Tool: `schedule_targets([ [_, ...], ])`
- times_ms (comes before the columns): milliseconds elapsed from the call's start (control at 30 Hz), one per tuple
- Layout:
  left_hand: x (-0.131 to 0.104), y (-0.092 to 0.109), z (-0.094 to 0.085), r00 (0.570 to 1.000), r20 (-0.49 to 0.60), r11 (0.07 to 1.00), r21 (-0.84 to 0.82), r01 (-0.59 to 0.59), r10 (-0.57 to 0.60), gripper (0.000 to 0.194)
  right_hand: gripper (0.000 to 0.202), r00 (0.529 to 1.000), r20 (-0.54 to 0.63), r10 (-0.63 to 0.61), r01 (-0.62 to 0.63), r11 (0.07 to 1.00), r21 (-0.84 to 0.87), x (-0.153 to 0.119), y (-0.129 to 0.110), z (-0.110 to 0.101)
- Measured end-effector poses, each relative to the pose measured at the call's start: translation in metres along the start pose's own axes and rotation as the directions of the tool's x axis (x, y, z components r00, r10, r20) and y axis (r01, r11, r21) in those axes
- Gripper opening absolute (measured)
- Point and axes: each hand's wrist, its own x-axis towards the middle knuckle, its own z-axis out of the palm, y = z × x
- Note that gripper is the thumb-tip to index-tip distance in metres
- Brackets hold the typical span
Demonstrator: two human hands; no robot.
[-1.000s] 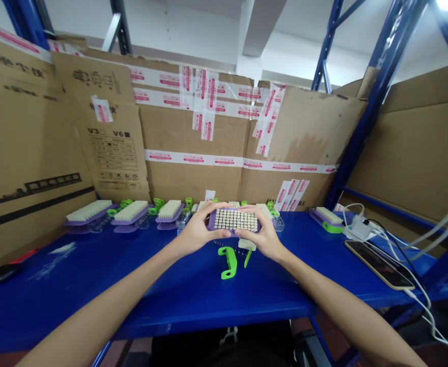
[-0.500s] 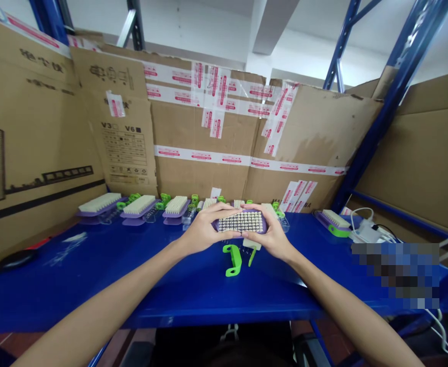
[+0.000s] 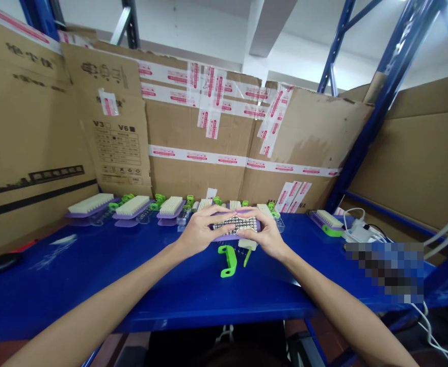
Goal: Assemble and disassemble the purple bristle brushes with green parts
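Observation:
Over the middle of the blue table, my left hand (image 3: 198, 230) and my right hand (image 3: 268, 235) are closed around opposite ends of a purple-backed brush (image 3: 251, 224). Its cream bristle tufts face me, and both thumbs press on that side; my fingers run along its top edge. Just below it on the table lies a bright green handle (image 3: 230, 261) with holes at its ends. A slim green piece (image 3: 247, 256) is beside that, next to a cream block (image 3: 248, 245) partly hidden by my right hand. Clear parts nearby are too small to make out.
Along the back of the blue table (image 3: 162, 300) stand several brushes (image 3: 132, 205) with green pieces (image 3: 158, 202) and clear plastic parts. Another brush (image 3: 326, 219) lies right, near white cables (image 3: 359, 229). Cardboard walls (image 3: 196, 178) rise behind. A black object (image 3: 0, 263) sits far left.
The brush has tilted in my hands, showing more purple along its lower edge. My thumbs have moved up onto the bristles. The whole view has shifted slightly.

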Motion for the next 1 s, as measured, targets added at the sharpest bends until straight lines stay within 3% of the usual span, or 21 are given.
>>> schedule_targets([
  [233, -0.003, -0.004, -0.002, 0.999, 0.053, 0.997, 0.083, 0.003, -0.008, 0.036, 0.036, 0.999, -0.021, -0.047, 0.045, 0.996, -0.076, 0.000, -0.001, 0.001],
  [400, -0.004, -0.008, -0.009, 0.988, 0.153, 0.971, 0.233, -0.045, 0.009, 0.087, 0.040, 0.989, -0.018, -0.148, 0.140, 0.963, -0.230, -0.004, -0.003, 0.009],
  [433, -0.004, -0.007, -0.009, 0.987, 0.156, 0.966, 0.248, -0.073, 0.035, 0.088, 0.040, 0.987, -0.005, -0.162, 0.156, 0.958, -0.243, -0.005, -0.003, 0.011],
  [600, -0.004, -0.003, -0.007, 0.989, 0.098, 0.971, 0.202, -0.130, 0.112, 0.044, 0.053, 0.992, 0.008, -0.125, 0.124, 0.968, -0.220, -0.010, -0.005, 0.015],
  [767, -0.005, -0.002, -0.006, 0.995, 0.042, 0.980, 0.174, -0.099, 0.093, 0.040, 0.066, 0.991, 0.008, -0.137, 0.134, 0.951, -0.279, -0.008, -0.004, 0.010],
  [1000, -0.004, -0.004, -0.007, 0.990, 0.033, 0.967, 0.213, -0.143, 0.139, 0.034, 0.049, 0.974, 0.032, -0.223, 0.218, 0.898, -0.382, -0.006, -0.003, 0.003],
])
